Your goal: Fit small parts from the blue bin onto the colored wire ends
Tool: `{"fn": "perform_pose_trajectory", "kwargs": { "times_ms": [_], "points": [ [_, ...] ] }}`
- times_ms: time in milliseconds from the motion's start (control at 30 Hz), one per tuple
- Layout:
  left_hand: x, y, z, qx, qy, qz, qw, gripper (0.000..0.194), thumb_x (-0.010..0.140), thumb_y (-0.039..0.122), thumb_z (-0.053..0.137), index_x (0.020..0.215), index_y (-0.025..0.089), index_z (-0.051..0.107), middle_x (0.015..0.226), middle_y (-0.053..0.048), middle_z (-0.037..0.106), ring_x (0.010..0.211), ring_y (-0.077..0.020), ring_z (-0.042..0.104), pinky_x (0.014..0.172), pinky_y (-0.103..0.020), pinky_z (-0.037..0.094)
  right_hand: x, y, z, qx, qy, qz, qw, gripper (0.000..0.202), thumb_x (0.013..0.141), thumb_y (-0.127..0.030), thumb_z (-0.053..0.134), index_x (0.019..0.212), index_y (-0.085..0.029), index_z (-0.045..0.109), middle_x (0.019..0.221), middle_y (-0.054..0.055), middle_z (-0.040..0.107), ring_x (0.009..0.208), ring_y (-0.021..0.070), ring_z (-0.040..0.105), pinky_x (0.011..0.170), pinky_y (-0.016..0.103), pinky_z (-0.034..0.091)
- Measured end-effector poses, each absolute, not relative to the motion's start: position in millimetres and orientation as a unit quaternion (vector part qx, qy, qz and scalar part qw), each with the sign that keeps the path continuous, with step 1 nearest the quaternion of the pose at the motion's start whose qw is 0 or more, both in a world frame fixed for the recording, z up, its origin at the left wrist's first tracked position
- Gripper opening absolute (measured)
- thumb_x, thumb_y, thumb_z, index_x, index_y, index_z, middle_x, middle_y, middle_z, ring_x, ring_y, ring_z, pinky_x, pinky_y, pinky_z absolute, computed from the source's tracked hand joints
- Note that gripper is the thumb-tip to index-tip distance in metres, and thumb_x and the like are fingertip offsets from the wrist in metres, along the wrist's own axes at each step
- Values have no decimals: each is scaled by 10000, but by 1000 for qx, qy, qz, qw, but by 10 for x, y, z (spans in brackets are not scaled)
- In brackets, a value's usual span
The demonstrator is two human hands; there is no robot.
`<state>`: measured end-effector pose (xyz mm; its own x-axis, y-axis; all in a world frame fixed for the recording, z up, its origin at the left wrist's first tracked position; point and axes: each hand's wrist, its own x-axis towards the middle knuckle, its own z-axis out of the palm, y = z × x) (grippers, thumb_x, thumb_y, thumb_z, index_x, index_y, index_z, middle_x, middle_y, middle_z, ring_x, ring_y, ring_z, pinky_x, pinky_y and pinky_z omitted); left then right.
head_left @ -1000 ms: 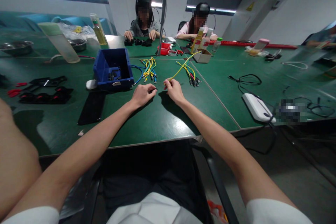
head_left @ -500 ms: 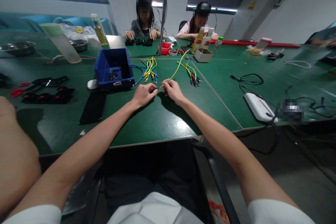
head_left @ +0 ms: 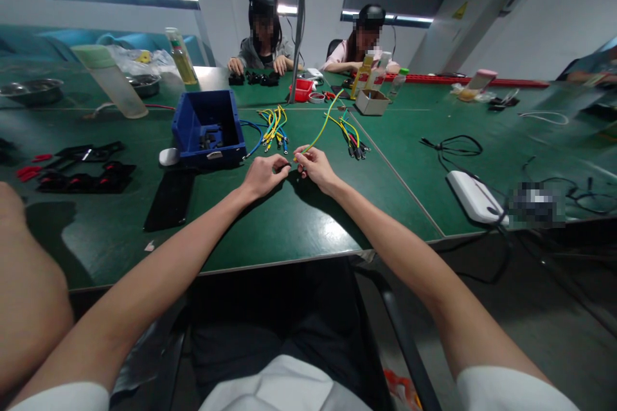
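My right hand [head_left: 315, 166] pinches a yellow-green wire [head_left: 326, 121] near its lower end; the rest of it arcs up and away over the table. Close by on the left, my left hand [head_left: 263, 177] is closed on a small black piece [head_left: 283, 166], mostly hidden by the fingers. The wire's end sits beside that piece, and I cannot tell whether they touch. Beyond my left hand lies a bundle of yellow, green and blue wires [head_left: 274, 128] with metal ring ends. Past my right hand rests another bundle of wires [head_left: 355, 140] with black sleeves at its ends.
A blue bin [head_left: 208, 125] with small black parts stands left of my hands, a black phone [head_left: 169, 200] in front of it. Black-and-red parts [head_left: 87, 174] lie farther left. A white power bank [head_left: 475, 198] with cables is at right. Two people sit across the table.
My right hand has shifted slightly left, nearer my left hand. The wire has turned and shows more green. My left hand stays nearly in place.
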<state>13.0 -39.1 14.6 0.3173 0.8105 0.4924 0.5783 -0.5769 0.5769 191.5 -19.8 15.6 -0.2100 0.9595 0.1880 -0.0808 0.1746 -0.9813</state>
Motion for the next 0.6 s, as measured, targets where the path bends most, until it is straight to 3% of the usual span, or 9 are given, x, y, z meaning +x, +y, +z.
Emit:
{"fn": "perform_pose_trajectory", "kwargs": {
  "times_ms": [600],
  "points": [
    [173, -418, 168, 761, 439, 446, 172, 224, 834, 341, 631, 897, 146, 722, 820, -62, 754, 659, -158, 662, 622, -261, 490, 1898, -203, 174, -379, -609, 498, 488, 311, 733, -404, 708, 897, -161, 603, 589, -49, 550, 490, 74, 481, 412, 174, 385]
  ]
}}
